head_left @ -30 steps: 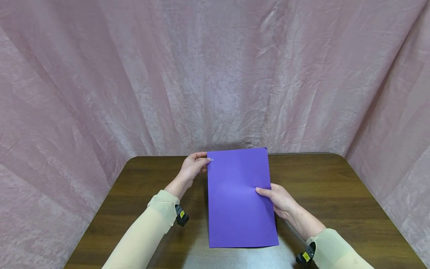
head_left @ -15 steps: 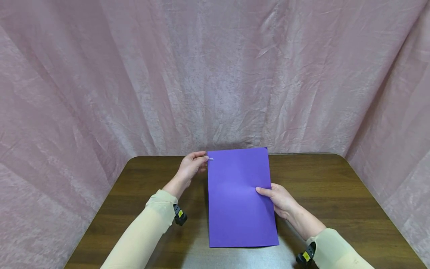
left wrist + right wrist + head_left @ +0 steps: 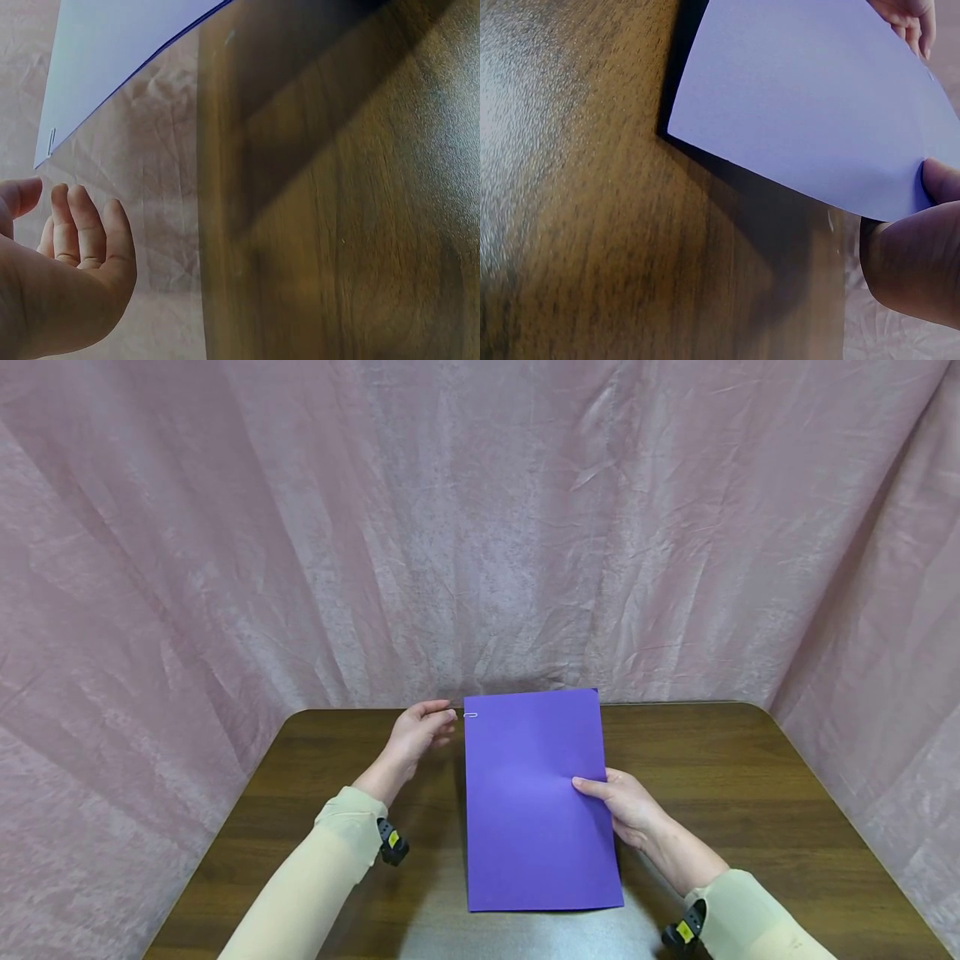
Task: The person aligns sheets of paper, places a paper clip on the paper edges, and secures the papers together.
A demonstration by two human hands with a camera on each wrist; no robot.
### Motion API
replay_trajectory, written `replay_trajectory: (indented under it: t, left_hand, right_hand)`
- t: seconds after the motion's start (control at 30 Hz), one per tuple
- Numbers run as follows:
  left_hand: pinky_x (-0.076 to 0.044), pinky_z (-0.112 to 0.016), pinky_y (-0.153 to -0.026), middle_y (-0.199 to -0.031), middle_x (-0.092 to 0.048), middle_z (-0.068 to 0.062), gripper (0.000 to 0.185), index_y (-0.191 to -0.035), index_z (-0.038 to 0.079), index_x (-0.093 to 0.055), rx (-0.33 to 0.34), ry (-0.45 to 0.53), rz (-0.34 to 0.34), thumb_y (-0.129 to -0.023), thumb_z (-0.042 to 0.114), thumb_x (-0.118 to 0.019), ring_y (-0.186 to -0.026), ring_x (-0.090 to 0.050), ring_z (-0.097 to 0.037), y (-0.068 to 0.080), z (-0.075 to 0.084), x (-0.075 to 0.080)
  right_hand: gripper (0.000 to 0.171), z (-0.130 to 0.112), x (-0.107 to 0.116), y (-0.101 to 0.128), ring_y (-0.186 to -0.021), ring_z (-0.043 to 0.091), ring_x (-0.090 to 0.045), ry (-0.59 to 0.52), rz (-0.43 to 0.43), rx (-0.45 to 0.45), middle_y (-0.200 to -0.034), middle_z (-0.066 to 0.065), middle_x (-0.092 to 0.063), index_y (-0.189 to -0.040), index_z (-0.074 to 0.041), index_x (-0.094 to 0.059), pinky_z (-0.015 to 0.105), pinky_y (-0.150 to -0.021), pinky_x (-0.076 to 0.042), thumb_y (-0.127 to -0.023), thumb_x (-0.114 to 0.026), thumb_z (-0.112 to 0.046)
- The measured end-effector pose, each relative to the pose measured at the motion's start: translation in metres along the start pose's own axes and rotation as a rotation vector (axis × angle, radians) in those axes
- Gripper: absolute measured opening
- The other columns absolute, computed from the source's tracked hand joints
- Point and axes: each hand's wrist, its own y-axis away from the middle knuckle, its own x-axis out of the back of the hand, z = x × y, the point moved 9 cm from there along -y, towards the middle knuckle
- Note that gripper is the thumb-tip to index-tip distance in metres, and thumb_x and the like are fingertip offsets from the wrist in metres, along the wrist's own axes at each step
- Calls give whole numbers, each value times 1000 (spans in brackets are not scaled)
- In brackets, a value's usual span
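A stack or sheet of purple paper (image 3: 536, 827) stands raised over the middle of the table, tilted up at its far end. My right hand (image 3: 637, 810) pinches its right edge, thumb on the front face and fingers behind. A small pale paper clip (image 3: 470, 715) sits on the left edge near the top corner; the left wrist view shows the same paper clip (image 3: 51, 142) along the edge. My left hand (image 3: 420, 735) is just left of that corner, apart from the paper. In the left wrist view its thumb and loosely bent fingers (image 3: 88, 225) hold nothing.
The brown wooden table (image 3: 712, 760) extends to both sides, with rounded far corners. A pink velvety curtain (image 3: 480, 527) hangs behind it and at both sides. The paper casts a shadow on the tabletop.
My left hand has let go of the paper clip and corner and drawn off to the left. More of the clip shows. My right hand and the paper stay nearly still.
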Motion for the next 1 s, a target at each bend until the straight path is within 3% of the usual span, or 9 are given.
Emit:
replay_trajectory:
  t: [0.2,0.33,0.5,0.6,0.8,1.0]
  left_hand:
    - [-58,-39,-89,-115,-71,-14,46,-139,-3,-56,-3,-8,9,-98,12,-69,-92,-68,-21,1,-1,6]
    - [-55,-45,-96,-119,-69,-18,45,-139,-3,-57,0,-23,6,-98,13,-68,-92,-69,-21,3,-4,10]
    - [-52,-50,-100,-121,-69,-16,42,-137,1,-59,26,-42,7,-99,16,-68,-94,-70,-20,4,-11,18]
    - [-52,-49,-99,-121,-69,-15,40,-136,2,-60,37,-48,7,-100,18,-68,-98,-69,-24,5,-16,24]
    - [-56,-43,-93,-119,-70,-13,35,-133,0,-61,56,-50,-5,-102,18,-64,-90,-68,-16,9,-23,29]
    - [-55,-46,-95,-117,-71,-12,36,-132,1,-62,104,-63,-33,-102,22,-65,-99,-68,-24,17,-35,28]
  right_hand:
    - [17,0,1,0,-82,20,-73,3,3,1,-90,6,-75,-116,-4,-61,37,-73,-60,-102,-62,-13]
    - [15,0,1,0,-81,19,-72,5,7,0,-90,5,-74,-115,-5,-61,37,-72,-60,-102,-62,-13]
    - [16,0,2,0,-82,20,-73,6,12,-1,-90,6,-74,-116,-4,-61,37,-72,-60,-102,-62,-13]
    - [17,-1,3,1,-82,20,-73,5,17,-2,-90,6,-74,-116,-4,-61,37,-72,-60,-102,-62,-13]
    - [17,-2,3,0,-82,20,-73,-1,16,2,-91,6,-74,-117,-4,-60,37,-73,-60,-102,-62,-13]
    - [15,-3,2,1,-82,20,-73,-13,12,7,-90,6,-74,-115,-5,-61,37,-73,-60,-102,-62,-12]
